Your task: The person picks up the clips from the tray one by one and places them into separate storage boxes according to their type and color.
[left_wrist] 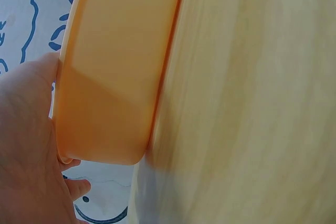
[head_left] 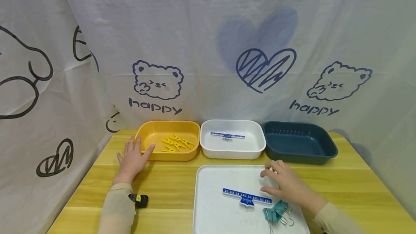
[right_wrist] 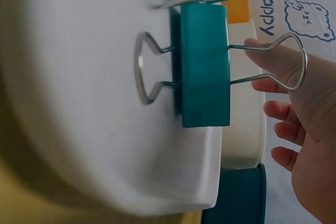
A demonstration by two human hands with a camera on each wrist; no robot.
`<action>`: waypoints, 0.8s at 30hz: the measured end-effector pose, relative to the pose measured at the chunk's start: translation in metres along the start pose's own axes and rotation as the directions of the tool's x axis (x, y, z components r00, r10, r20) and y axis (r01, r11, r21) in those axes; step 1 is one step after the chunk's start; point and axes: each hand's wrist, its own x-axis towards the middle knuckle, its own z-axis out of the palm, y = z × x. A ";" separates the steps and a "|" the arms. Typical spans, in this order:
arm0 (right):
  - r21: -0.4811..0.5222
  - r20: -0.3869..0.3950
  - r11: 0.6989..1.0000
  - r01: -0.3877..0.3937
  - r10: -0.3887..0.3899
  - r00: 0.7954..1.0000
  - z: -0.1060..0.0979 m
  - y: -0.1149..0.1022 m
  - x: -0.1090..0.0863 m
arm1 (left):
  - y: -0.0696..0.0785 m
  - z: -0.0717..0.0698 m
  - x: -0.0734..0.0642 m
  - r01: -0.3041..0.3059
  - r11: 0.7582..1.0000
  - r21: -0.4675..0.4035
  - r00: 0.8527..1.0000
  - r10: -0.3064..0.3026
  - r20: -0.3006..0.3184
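Note:
At the left end of the yellow bin (head_left: 177,155), my left hand (head_left: 132,160) rests on the rim with fingers spread. The left wrist view shows its thumb against the rim of that bin (left_wrist: 115,103). Several yellow clothespins (head_left: 177,143) lie inside. My right hand (head_left: 289,185) hovers over the white tray (head_left: 211,176), fingers loosely bent, holding nothing. Below it on the tray are teal binder clips (head_left: 275,210), seen close in the right wrist view as a teal binder clip (right_wrist: 206,66) with wire handles. A blue-and-white ruler clip (head_left: 247,197) lies left of them.
Behind the tray stands a white bin (head_left: 232,154) with another blue ruler clip (head_left: 227,135) in it. A dark teal bin (head_left: 299,154) is to its right. The wooden table (head_left: 169,190) ends at a printed cloth (head_left: 208,82) behind the bins.

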 end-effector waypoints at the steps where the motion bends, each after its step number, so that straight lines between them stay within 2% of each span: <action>1: -0.003 0.004 1.000 0.007 -0.007 1.000 0.000 0.000 -0.001 | 0.000 0.000 0.000 0.000 1.000 -0.001 1.000 0.000 0.000; 10: -0.024 0.000 0.997 0.074 -0.074 0.997 0.006 -0.001 -0.012 | -0.002 0.003 0.003 0.001 1.000 0.005 1.000 -0.001 -0.001; 24: 0.048 0.158 0.998 0.039 -0.047 0.986 0.006 -0.005 -0.016 | -0.002 0.004 0.003 0.001 1.000 0.001 1.000 -0.001 -0.005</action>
